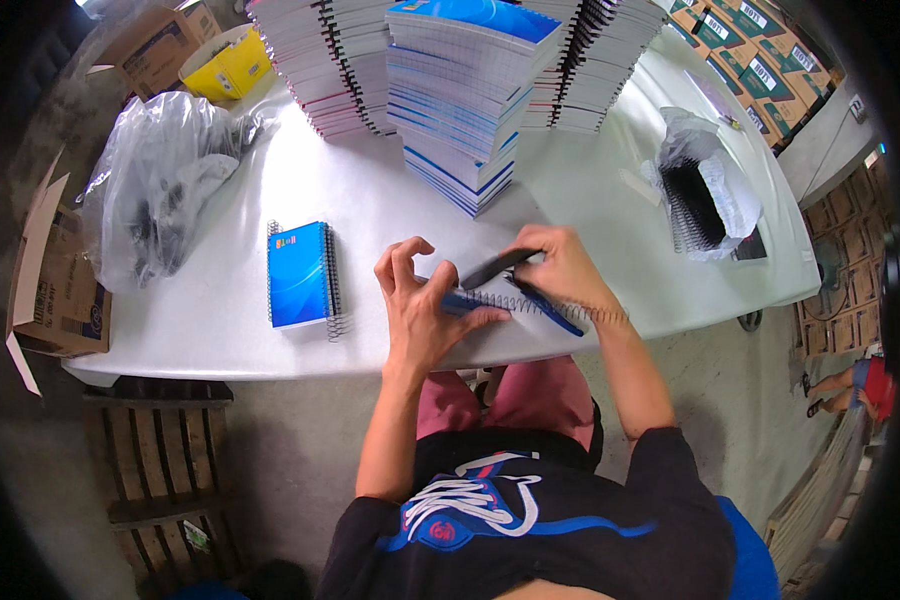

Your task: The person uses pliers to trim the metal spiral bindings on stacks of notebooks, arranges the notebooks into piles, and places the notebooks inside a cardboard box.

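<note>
While clamping pad (459, 303) with left fingers (439, 281), dark piece (498, 265) with right fingers (532, 239), could kink coil (530, 305) beyond pad by twisting hard.

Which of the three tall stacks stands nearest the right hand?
The middle stack, blue on top: its foot reaches nearer the right hand than the left stack and right stack, both showing dark coils.

From here I see stacked notebooks (470, 105) on the worktop (190, 320), top centre, and a single notebook (298, 275) left of the left hand (417, 300).
</note>
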A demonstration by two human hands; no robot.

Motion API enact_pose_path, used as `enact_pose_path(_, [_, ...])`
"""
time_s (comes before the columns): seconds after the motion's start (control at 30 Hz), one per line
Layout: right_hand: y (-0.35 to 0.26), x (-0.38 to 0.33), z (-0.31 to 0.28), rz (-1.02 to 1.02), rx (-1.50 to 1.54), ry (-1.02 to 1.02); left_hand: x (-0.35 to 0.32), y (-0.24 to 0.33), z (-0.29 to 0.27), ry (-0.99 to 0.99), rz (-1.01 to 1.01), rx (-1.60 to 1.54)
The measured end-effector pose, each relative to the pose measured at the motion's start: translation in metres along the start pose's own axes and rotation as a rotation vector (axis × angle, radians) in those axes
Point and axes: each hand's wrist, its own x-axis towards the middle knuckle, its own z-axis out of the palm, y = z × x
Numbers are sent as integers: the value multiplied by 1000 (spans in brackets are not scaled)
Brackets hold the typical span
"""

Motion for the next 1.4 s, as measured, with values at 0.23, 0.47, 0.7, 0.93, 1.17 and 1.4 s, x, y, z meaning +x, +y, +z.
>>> enact_pose_path(0.23, [-6, -3, 5, 15, 204, -69, 4, 0, -1, 70, -37, -41])
enact_pose_path(0.47, [-13, -1, 8, -144, 387, -115, -1, -13, 7, 139, -116, -322])
enact_pose_path(0.7, [-15, -1, 6, -323, 463, -215, -8, -19, 12, 50, -150, -436])
enact_pose_path(0.93, [-25, 0, 14, -291, 557, -149, -12, -27, 25, 80, -314, -748])
enact_pose_path(1.17, [-23, 9, 19, -221, 383, -112, -14, -26, 24, 60, -288, -676])
enact_pose_path(1.4, [-8, 13, 29, -72, 389, -66, -9, -19, 22, 50, -202, -564])
